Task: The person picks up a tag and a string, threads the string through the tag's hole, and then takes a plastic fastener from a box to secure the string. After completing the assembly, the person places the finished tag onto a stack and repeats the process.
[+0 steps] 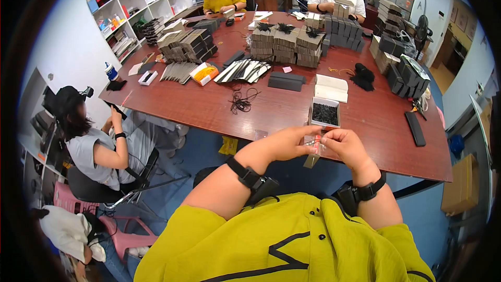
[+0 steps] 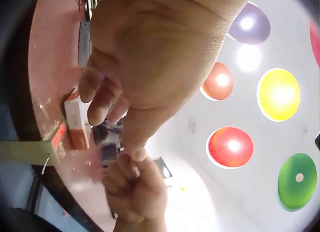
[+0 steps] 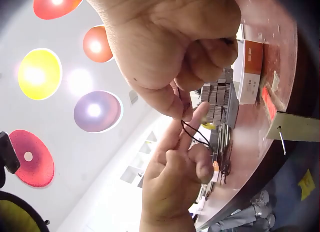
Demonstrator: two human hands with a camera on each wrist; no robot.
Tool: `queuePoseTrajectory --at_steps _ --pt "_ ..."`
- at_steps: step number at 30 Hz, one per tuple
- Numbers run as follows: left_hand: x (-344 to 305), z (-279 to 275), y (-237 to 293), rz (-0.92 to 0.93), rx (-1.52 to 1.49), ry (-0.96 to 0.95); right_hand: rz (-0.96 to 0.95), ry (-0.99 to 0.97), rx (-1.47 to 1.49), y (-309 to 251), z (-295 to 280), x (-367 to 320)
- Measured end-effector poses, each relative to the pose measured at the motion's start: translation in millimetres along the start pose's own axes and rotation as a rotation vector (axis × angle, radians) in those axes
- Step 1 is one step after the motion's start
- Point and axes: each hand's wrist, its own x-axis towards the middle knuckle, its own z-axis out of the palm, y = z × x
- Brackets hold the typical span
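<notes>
My right hand (image 1: 347, 147) pinches a thin black cord (image 3: 199, 134) between thumb and forefinger, its other fingers folded in. My left hand (image 1: 282, 143) meets it at the fingertips, and the cord runs in a small loop across its fingers. In the left wrist view the left hand (image 2: 160, 57) hides the cord. Just below the hands, a pale block (image 3: 300, 127) with a red patch on top and a thin white pin juts from the table edge. Beyond them stands an open box (image 1: 340, 117) filled with small black pieces.
Stacks of grey pieces (image 1: 286, 47) stand across the red table (image 1: 203, 109). Loose black cords (image 1: 242, 102), a dark flat block (image 1: 286, 81) and a black case (image 1: 415, 128) lie around. One seated person (image 1: 99, 141) is at the left; others sit across the table.
</notes>
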Motion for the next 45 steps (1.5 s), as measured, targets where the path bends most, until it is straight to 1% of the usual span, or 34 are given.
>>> queuePoseTrajectory --at_steps 1,2,3,5,6,8,9,11,12,14,18,20,21,23,24,27,29,30,32,36,38,39,41,42,44,45 --pt "2 4 2 -0.122 -0.12 -0.071 0.0 0.0 -0.01 -1 0 -1" --pt "4 8 -7 -0.128 -0.187 -0.054 0.001 0.003 -0.02 -2 0 -2" --pt "5 10 -13 -0.126 -0.19 -0.06 0.004 0.009 -0.021 -2 -2 -3" --pt "6 11 -24 -0.111 -0.132 -0.06 0.043 0.007 -0.159 -2 -6 -4" --pt "5 9 -21 -0.111 -0.135 -0.066 0.047 0.012 -0.158 -1 -7 -4" --pt "3 3 -12 -0.108 0.054 -0.052 0.083 -0.054 -0.201 4 -7 -2" --pt "3 2 -12 -0.108 0.054 -0.049 0.082 -0.056 -0.202 7 -6 -1" --pt "2 -1 -13 -0.081 0.068 0.018 0.054 -0.046 -0.077 15 -6 0" --pt "1 -3 -12 -0.082 0.069 0.019 0.053 -0.048 -0.077 19 -7 1" --pt "0 -4 -10 -0.033 0.11 0.025 0.009 -0.103 -0.175 23 -11 2" --pt "1 0 -14 -0.017 0.088 0.041 0.007 -0.092 -0.141 15 -5 -1" --pt "0 2 -9 0.001 0.069 0.06 0.015 -0.06 -0.254 11 -2 -2" --pt "-1 3 -8 -0.001 0.069 0.062 0.015 -0.062 -0.254 9 -1 -3" --pt "0 5 -7 0.031 0.085 0.077 -0.171 -0.009 -0.449 7 1 -2" --pt "0 6 -8 0.03 0.085 0.078 -0.171 -0.011 -0.449 9 1 -1" --pt "1 6 -8 0.002 0.11 0.045 -0.171 -0.049 -0.399 16 1 2" --pt "1 6 -7 -0.022 0.118 0.044 -0.074 0.025 -0.289 15 7 1" --pt "1 5 -6 -0.022 0.118 0.045 -0.074 0.024 -0.29 13 8 0" --pt "1 4 -5 -0.083 0.028 0.007 -0.077 0.053 -0.331 8 11 -3" --pt "-1 4 2 -0.135 -0.074 -0.027 -0.073 0.034 -0.413 10 10 -3" --pt "0 2 5 -0.286 -0.138 -0.086 -0.069 0.041 -0.447 6 12 -4" --pt "1 2 3 -0.286 -0.138 -0.085 -0.069 0.041 -0.448 5 14 -5" --pt "1 4 -6 -0.222 -0.154 -0.098 -0.252 0.093 -0.591 2 17 -6" --pt "1 5 -11 -0.222 -0.154 -0.096 -0.253 0.091 -0.592 1 18 -5" --pt "2 7 -22 0.047 0.194 0.003 -0.582 0.149 -0.853 -1 18 -4" --pt "3 8 -27 0.049 0.195 0.004 -0.584 0.15 -0.854 -3 19 -4"
